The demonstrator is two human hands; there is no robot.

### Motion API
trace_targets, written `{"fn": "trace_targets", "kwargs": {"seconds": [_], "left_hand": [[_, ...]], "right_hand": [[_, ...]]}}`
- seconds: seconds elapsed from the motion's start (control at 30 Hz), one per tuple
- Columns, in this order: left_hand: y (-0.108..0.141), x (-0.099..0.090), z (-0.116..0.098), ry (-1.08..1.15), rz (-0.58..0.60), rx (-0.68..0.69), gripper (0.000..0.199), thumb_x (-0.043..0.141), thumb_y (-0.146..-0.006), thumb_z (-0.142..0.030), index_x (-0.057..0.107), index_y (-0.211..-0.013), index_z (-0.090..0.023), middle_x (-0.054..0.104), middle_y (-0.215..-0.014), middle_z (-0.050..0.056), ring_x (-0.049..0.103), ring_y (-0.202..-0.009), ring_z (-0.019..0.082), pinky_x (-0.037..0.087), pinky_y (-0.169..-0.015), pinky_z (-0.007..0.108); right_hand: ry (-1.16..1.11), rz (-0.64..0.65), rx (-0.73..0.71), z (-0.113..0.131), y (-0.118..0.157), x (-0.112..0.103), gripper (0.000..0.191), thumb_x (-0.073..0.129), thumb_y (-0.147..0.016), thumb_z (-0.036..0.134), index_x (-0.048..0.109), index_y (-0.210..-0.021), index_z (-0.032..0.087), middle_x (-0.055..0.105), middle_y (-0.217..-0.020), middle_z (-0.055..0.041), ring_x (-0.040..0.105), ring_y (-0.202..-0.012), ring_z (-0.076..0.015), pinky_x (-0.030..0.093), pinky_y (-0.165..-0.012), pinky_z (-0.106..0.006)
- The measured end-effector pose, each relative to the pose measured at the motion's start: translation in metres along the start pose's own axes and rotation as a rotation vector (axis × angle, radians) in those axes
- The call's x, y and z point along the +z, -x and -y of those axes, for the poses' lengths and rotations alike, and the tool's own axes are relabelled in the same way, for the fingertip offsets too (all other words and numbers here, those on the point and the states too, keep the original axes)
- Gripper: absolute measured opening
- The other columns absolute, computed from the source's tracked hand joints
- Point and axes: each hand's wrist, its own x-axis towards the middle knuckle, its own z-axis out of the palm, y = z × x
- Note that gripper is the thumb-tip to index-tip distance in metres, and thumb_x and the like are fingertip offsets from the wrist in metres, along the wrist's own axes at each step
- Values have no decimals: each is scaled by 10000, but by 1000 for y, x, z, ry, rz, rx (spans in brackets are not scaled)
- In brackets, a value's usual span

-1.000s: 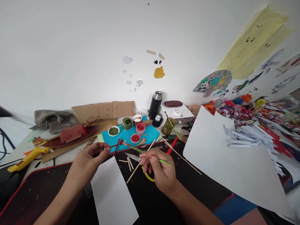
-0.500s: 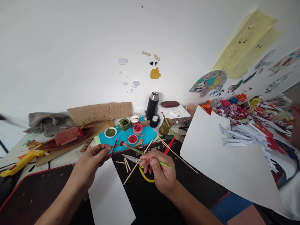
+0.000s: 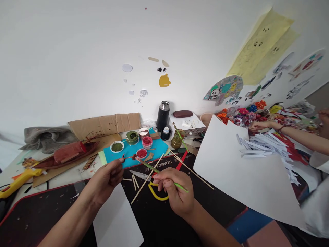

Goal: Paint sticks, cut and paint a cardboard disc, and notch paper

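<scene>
My left hand (image 3: 110,178) is closed in a pinch on a thin reddish stick (image 3: 128,157), held level above the blue sheet (image 3: 106,155). In my right hand (image 3: 177,190) is a paintbrush (image 3: 151,167) with a bright green handle end. Its bristles, loaded with dark red paint, touch the stick's free end. Just behind the brush tip stands an open pot of red paint (image 3: 141,153). Under my right hand lie scissors (image 3: 138,175) with yellow and red handles, partly hidden. Bare wooden sticks (image 3: 135,181) rest on the black mat (image 3: 164,223) between my hands.
A red model boat (image 3: 69,152) and a yellow glue gun (image 3: 20,181) lie at left. Behind the paints stand a black flask (image 3: 162,116) and a jar with a brush (image 3: 177,140). White paper (image 3: 226,171) spreads at right, where a co-worker's hand (image 3: 259,126) reaches over paper strips.
My left hand has turned over at the wrist, still pinching the stick against the brush tip. A co-worker's arm has come in from the right. The whole view has shifted slightly.
</scene>
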Motion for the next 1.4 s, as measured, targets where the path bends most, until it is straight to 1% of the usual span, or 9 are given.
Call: {"fn": "trace_targets", "kwargs": {"seconds": [0.13,0.33,0.53,0.6,0.77,1.03,1.13,1.23,1.4], "left_hand": [[1,2,1,84,11,-57,501,924,-611,-314,431,-602,-226,338,-504,-126,243,-404,23,188,-374,179],[-2,-1,0,197,-21,-110,433,876,-644,-192,444,-638,-217,358,-500,-127,285,-375,24,190,-363,167],[-2,4,6,217,-8,-150,454,886,-670,-199,434,-635,-216,358,-494,-129,272,-357,18,176,-356,171],[0,4,7,227,0,-163,451,894,-671,-195,445,-641,-212,361,-493,-129,280,-355,19,177,-358,170],[1,1,7,242,-13,-151,455,916,-646,-184,461,-650,-210,367,-491,-132,287,-355,18,179,-357,167],[0,1,12,192,-5,-144,462,935,-623,-224,475,-654,-212,349,-511,-137,249,-385,23,185,-364,173],[-1,-2,16,105,-1,-79,523,969,-586,-303,453,-626,-222,332,-517,-133,227,-408,29,187,-375,185],[-2,-7,15,-44,-37,88,542,994,-580,-448,507,-619,-213,339,-524,-117,241,-447,40,197,-405,194],[1,-12,8,-332,-173,383,552,972,-606,-658,743,-819,-203,640,-711,-21,518,-644,126,414,-582,239]], "right_hand": [[73,43,-47,-4,0,-2,283,553,-1161,291,827,-1220,252,843,-914,-80,737,-647,-175,612,-646,-299],[74,-47,-27,-5,4,-9,289,542,-1168,289,827,-1200,255,825,-919,-68,724,-629,-155,574,-567,-247],[103,60,-131,-1,2,-7,284,534,-1171,302,800,-1251,242,842,-916,-80,737,-656,-172,604,-641,-277],[102,59,-115,-3,2,-6,279,541,-1168,291,801,-1255,243,847,-935,-83,739,-662,-170,604,-640,-275],[41,-42,-11,-7,4,-10,280,553,-1166,269,823,-1237,269,834,-945,-69,736,-653,-153,591,-592,-247],[38,8,-30,-7,4,-8,281,559,-1163,280,827,-1244,259,849,-934,-78,747,-663,-164,620,-630,-273],[3,-52,28,-10,4,-8,288,555,-1169,304,835,-1222,261,844,-948,-79,750,-658,-161,618,-598,-263],[-7,-110,76,-12,6,-11,295,555,-1175,329,842,-1186,261,838,-925,-70,747,-632,-150,591,-559,-244],[-33,-108,86,-9,8,-13,304,548,-1181,353,838,-1192,263,834,-922,-68,738,-617,-143,564,-536,-233]]}}
